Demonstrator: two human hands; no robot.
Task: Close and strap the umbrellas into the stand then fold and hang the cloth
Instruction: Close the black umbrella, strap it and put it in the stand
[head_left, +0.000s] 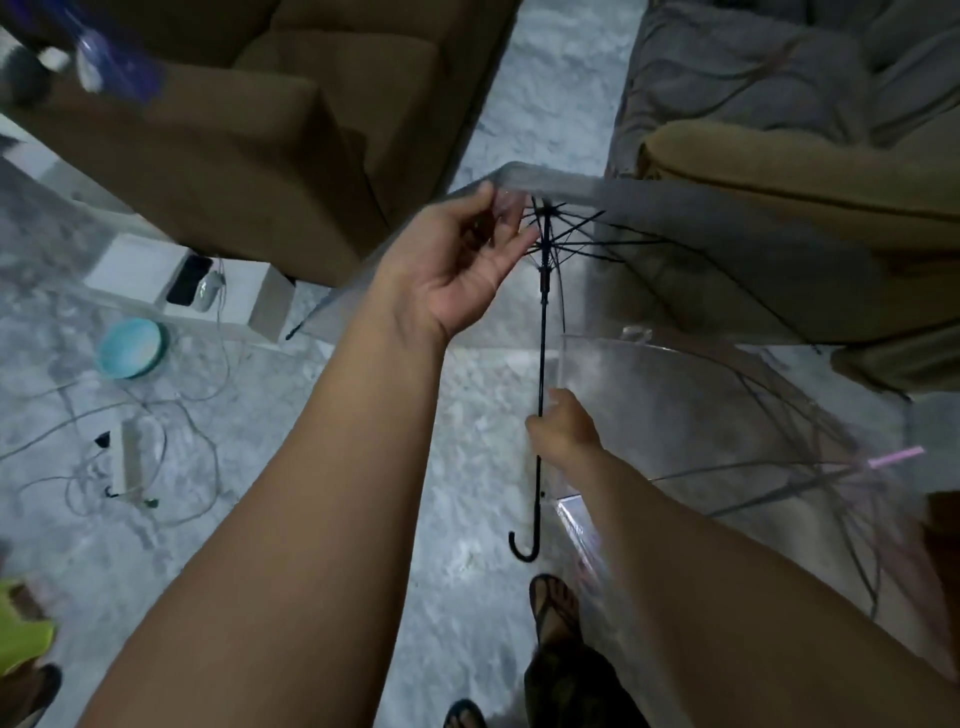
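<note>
Barely started: clear umbrella (675, 249) open, right hand (563, 428) gripping shaft (542, 358), left hand (462, 260) fingers loose near runner; second umbrella (727, 441) at 4 o'clock open too.

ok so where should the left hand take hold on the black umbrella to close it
On the runner, the thick black collar on the shaft just under the spread ribs. Come from the left side, where the left hand already hovers open beside it. The ribs fan out above, so the collar is likely the clearest grip. The right hand holds the shaft lower down, above the hooked handle.
</note>
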